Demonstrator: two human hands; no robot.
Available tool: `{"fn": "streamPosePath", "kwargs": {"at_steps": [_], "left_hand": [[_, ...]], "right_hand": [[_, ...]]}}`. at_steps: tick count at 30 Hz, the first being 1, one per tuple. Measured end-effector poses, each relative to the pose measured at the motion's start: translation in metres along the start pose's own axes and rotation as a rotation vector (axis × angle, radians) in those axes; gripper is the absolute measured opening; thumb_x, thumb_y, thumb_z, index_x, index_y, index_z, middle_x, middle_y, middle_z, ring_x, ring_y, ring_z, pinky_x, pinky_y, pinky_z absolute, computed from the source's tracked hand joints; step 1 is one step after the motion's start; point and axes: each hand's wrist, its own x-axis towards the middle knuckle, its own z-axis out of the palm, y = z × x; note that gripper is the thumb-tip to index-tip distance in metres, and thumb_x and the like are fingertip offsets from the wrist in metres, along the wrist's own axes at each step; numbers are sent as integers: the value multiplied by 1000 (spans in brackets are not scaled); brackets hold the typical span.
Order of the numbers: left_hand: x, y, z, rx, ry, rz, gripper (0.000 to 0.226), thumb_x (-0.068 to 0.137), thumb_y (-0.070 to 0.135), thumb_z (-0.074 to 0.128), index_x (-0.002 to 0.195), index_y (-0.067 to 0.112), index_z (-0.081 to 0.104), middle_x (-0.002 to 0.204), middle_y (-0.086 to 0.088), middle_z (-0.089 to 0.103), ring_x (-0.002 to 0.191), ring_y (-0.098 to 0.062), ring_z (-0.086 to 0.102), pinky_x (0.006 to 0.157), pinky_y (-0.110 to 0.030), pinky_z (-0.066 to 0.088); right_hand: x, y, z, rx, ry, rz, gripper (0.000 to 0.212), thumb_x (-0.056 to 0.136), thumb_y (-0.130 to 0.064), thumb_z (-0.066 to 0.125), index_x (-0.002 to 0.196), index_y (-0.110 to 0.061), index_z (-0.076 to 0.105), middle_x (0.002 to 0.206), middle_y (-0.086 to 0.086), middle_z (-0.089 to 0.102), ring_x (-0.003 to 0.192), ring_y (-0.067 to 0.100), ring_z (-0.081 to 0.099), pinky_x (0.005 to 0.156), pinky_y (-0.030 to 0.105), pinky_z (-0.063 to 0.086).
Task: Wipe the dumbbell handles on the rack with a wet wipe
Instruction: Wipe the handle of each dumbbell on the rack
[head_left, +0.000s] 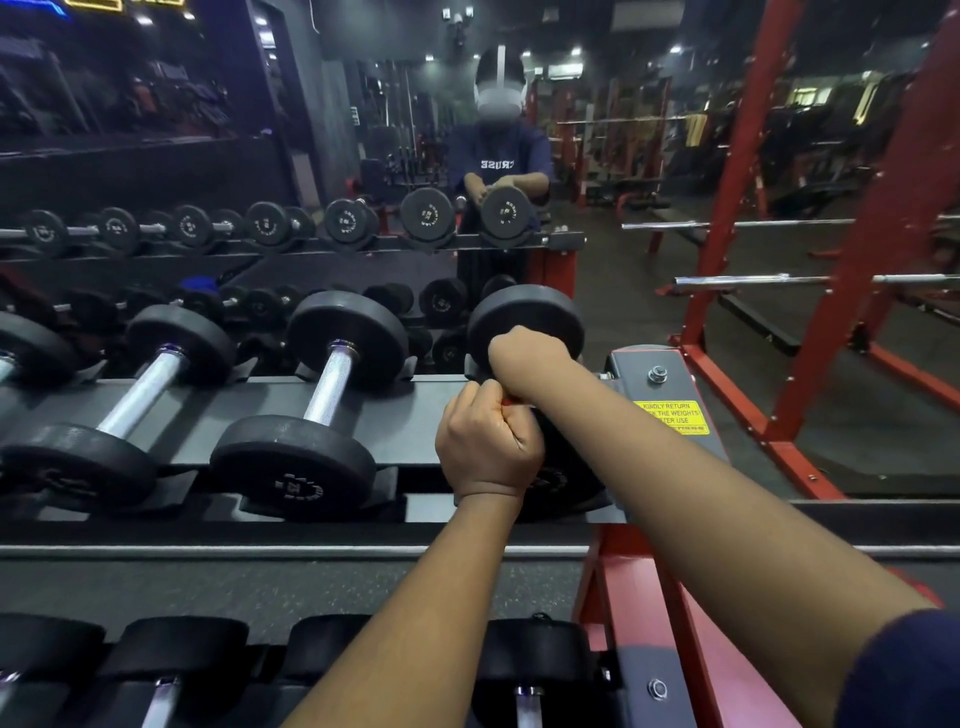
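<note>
The dumbbell lies pointing away toward the mirror. The left hand and right hand both grip its middle.

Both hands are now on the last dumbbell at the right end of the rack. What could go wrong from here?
1. The left hand and the right hand both grip the rightmost dumbbell. If it rolls in its cradle, fingers could get pinched against the rack.
2. No wipe shows between the hands, so I cannot tell its coverage; part of the handle may be missed.
</note>
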Motion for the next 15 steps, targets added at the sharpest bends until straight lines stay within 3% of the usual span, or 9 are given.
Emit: {"fn": "streamPosePath", "kwargs": {"at_steps": [3, 5, 7, 11, 15], "left_hand": [[1, 0, -1, -8, 3, -2, 13, 68, 22, 33, 57, 16, 38, 55, -2, 43, 50, -22, 36, 49, -25, 22], [1, 1, -2, -17, 2, 6, 12, 68, 22, 33, 58, 17, 36, 54, 0, 41, 50, -20, 34, 48, -22, 16], [1, 0, -2, -17, 4, 2, 17, 68, 22, 33, 56, 13, 41, 54, -1, 42, 50, -19, 34, 46, -19, 13], [1, 0, -2, -9, 18, 10, 15, 67, 22, 33, 56, 15, 38, 54, 3, 38, 50, -18, 33, 47, -20, 12], [1, 2, -2, -30, 22, 26, 9, 67, 22, 33, 59, 21, 30, 57, 8, 32, 51, -16, 29, 48, -18, 10]], "right_hand": [[4, -6, 0, -105, 120, -30, 27, 95, -16, 45, 115, -10, 62, 123, 10, 58, 116, 29, 50, 87, 36, 43], [9, -8, 1, -144, 197, -50, 27, 94, -11, 46, 114, -10, 64, 121, 10, 60, 115, 29, 50, 84, 36, 44], [14, -12, 2, -86, 192, -14, 27, 92, -5, 45, 111, -7, 64, 117, 14, 61, 108, 33, 55, 78, 39, 45], [21, -13, 7, -100, 115, -81, 30, 90, -3, 43, 116, -1, 60, 121, 17, 54, 108, 36, 53, 86, 47, 44], [16, -6, 7, -234, 186, -168, 29, 95, -5, 44, 119, -3, 60, 123, 17, 51, 111, 32, 50, 81, 38, 47]]}}
